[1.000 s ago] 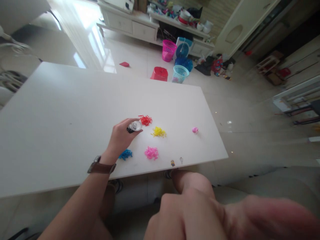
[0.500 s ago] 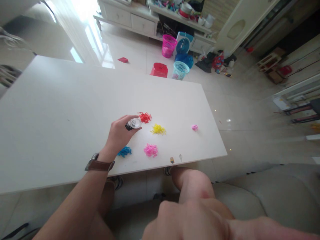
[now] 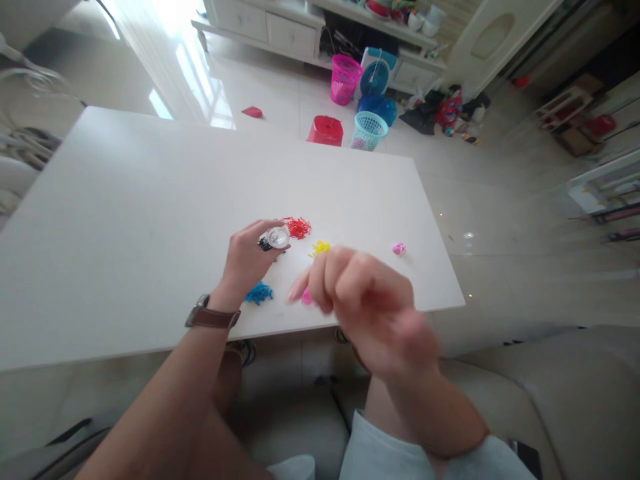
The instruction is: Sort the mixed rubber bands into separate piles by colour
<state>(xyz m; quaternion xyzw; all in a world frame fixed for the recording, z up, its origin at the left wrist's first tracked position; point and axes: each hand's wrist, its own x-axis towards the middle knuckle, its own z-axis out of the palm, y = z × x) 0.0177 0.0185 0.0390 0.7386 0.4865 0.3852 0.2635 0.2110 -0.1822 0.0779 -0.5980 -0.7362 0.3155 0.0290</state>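
My left hand [image 3: 250,250], with a brown-strapped watch [image 3: 215,317] at the wrist, is wrapped round a small clear jar [image 3: 278,238]. Black pieces [image 3: 265,243] show at the jar's side, and its round end faces me. Just beyond it lies a pile of red pieces [image 3: 299,228]; nearer me is a pile of blue pieces [image 3: 259,293]. My right hand [image 3: 367,300], blurred, hovers above the table's near edge with the index finger stretched out and the others loosely bent, nothing visible in it. It partly covers yellow pieces [image 3: 321,248] and pink pieces [image 3: 307,297].
The white table [image 3: 150,220] spans the view. A small pink object [image 3: 399,249] lies at its right. Beyond the far edge stand a red stool [image 3: 326,130], a light blue basket [image 3: 369,130] and a pink basket [image 3: 345,80]. A grey sofa [image 3: 565,380] is at right.
My right hand has risen from close to my body and moved forward over the table's near edge. My left hand keeps the jar beside the red pieces. The view has shifted slightly.
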